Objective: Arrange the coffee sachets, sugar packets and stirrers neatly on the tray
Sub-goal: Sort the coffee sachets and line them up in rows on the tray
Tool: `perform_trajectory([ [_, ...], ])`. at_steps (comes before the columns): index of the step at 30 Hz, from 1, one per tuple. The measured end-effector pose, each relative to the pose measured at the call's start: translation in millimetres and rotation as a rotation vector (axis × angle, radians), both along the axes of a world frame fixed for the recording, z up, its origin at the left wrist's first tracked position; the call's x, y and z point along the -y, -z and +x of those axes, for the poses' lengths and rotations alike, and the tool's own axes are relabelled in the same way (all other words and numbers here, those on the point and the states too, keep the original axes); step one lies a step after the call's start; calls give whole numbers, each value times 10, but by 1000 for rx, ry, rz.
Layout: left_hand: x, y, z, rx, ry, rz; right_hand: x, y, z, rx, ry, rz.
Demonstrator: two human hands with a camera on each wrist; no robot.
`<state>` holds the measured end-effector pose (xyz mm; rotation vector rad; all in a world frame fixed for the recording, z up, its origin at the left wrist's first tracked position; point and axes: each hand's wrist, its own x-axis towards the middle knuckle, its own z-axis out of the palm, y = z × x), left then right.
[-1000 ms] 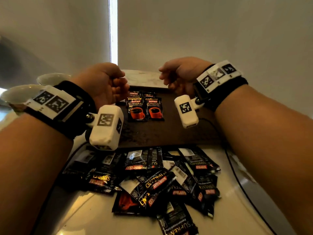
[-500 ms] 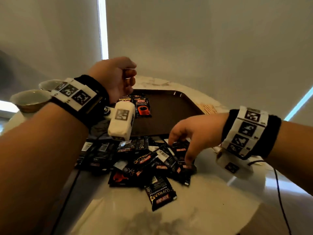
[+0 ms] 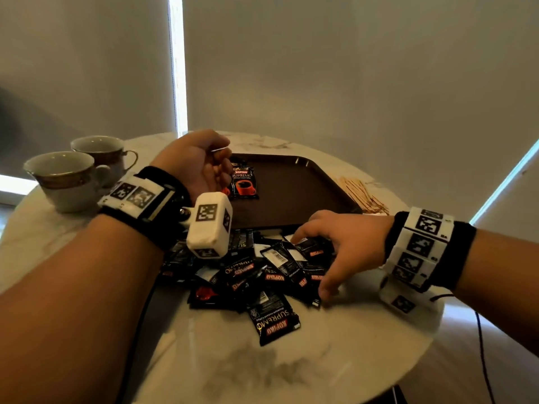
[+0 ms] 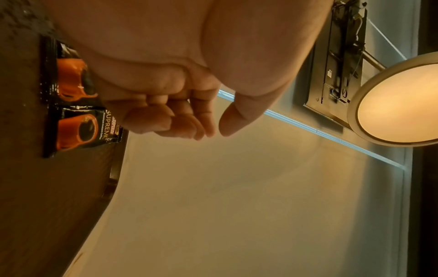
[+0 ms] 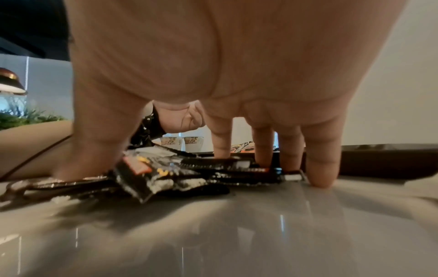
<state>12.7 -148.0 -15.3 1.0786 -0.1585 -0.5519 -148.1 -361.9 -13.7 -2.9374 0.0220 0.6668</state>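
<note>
I see my right hand (image 3: 344, 246) spread over the heap of coffee sachets (image 3: 262, 275) at centre frame, fingers straight, touching the top ones. My left hand (image 3: 201, 164) hangs clenched, empty, above the brown tray (image 3: 306, 193) (two sachets (image 4: 78, 110) inside). Stirrers (image 3: 361, 193) lie right of it.

A home or hotel sitting corner
Round marble table (image 3: 291, 360), two gilt-banded teacups (image 3: 67, 179), roller blinds (image 3: 350, 68), round ceiling lamp (image 4: 398, 105)
</note>
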Motion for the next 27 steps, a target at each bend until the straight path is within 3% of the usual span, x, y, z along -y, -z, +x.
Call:
perform_trajectory([
  [4,-2,16,5,1,4,-11,-57,60,-4,64,-34,-50],
  [14,-7,56,-8,19,35,-16,31,-127,-7,267,16,68],
  [22,63,17,-166,9,140,47,27,-484,52,564,204,298],
  [27,67,-9,-309,7,385,43,-251,-495,190,898,126,460],
])
